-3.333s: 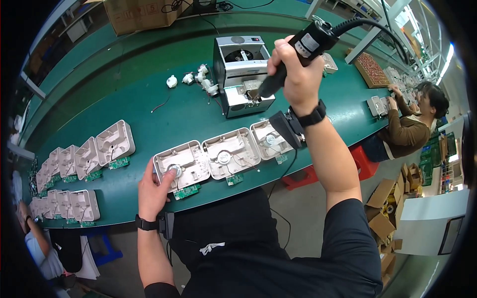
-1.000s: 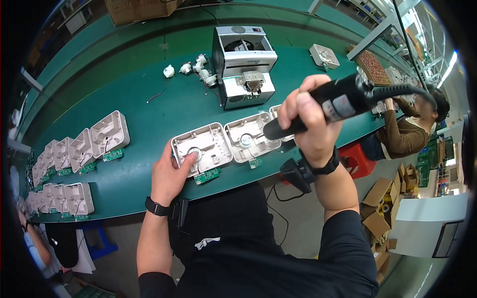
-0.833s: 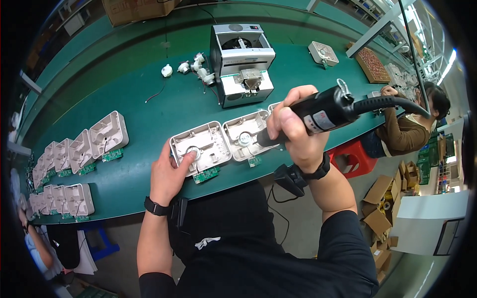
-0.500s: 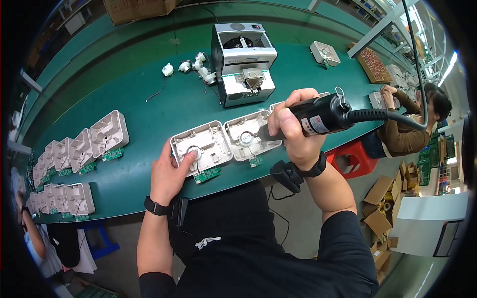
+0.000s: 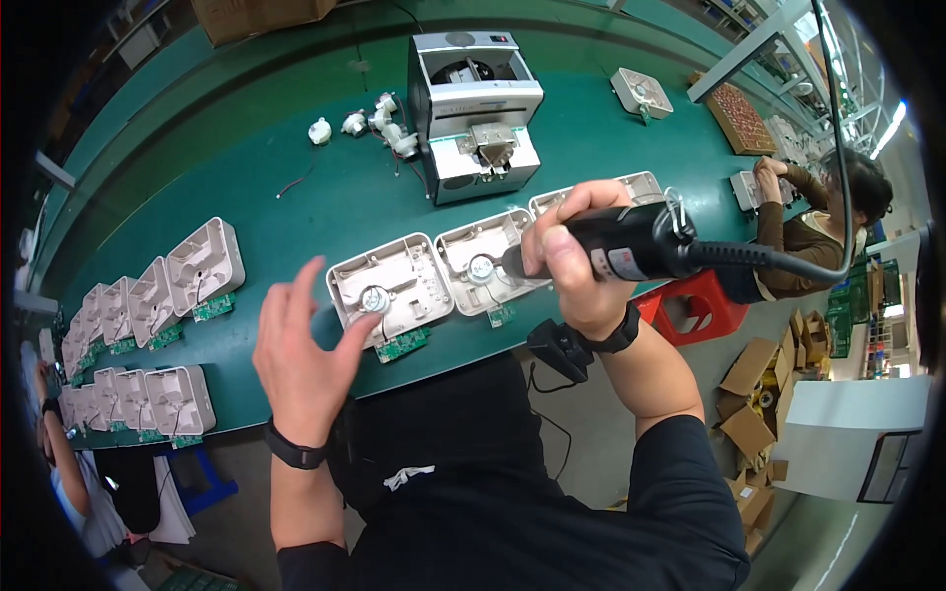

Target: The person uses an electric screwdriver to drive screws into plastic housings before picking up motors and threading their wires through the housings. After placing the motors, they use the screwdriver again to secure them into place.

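My left hand (image 5: 304, 355) is open, its fingers spread, beside the left edge of a white plastic housing (image 5: 414, 313). Its thumb is close to the round white motor-like part (image 5: 374, 299) inside; I cannot tell whether they touch. A green circuit board (image 5: 403, 345) hangs off that housing's near side on wires. In my right hand (image 5: 581, 271) is a black corded electric screwdriver (image 5: 636, 241), held roughly level, its tip end pointing left over a second white housing (image 5: 506, 289). That one also has a round part (image 5: 481, 269) inside. The screwdriver's tip is hard to make out.
A grey and black machine (image 5: 475, 118) stands behind the housings, with several small white motors (image 5: 384, 123) beside it. Rows of housings (image 5: 204, 258) line the left. A co-worker (image 5: 813, 231) sits at right near a red stool (image 5: 698, 307). The thick cable (image 5: 838, 148) hangs at right.
My left hand has come off the first housing and moved left, fingers spreading. The screwdriver stays over the second housing. At lower left, the front row of housings has slid right.
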Demonstrator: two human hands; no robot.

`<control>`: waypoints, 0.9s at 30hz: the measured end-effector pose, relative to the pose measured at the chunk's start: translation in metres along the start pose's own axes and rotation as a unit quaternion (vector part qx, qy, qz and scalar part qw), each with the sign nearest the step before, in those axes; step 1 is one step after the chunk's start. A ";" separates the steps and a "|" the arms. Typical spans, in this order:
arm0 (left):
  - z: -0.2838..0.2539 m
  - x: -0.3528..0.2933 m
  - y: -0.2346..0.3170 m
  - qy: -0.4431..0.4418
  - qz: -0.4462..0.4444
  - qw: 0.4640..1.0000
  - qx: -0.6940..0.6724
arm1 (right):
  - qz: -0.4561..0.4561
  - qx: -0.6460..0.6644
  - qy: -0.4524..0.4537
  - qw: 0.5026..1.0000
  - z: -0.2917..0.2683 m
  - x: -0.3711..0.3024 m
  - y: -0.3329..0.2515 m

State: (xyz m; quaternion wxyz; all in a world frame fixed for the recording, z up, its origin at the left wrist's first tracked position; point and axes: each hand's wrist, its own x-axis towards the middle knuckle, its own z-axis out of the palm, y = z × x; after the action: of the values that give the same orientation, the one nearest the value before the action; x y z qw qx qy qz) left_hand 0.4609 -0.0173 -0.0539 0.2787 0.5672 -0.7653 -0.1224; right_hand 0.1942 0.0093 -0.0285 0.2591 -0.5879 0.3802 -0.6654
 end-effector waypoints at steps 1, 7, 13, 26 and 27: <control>-0.001 0.002 0.010 0.035 0.096 0.994 -0.036 | 0.005 -0.001 0.002 1.000 0.000 -0.001 -0.006; 0.045 -0.002 0.061 -0.061 0.133 0.958 -0.248 | 0.011 0.109 0.016 0.994 -0.006 0.004 -0.046; 0.056 -0.001 0.074 -0.196 0.021 0.908 -0.369 | 0.026 0.124 0.009 0.992 -0.003 0.000 -0.091; 0.043 -0.014 0.067 -0.196 0.024 0.870 -0.451 | 0.049 0.205 0.030 0.977 -0.013 0.012 -0.106; 0.042 -0.013 0.066 -0.222 0.022 0.855 -0.468 | 0.057 0.220 0.028 0.973 -0.015 0.013 -0.107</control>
State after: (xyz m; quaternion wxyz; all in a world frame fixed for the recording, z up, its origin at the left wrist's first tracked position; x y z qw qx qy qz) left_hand 0.3870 0.0113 -0.0589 0.3362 0.3110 -0.6713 -0.5828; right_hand 0.1883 0.0633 0.0659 0.4086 -0.4751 0.2645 -0.7330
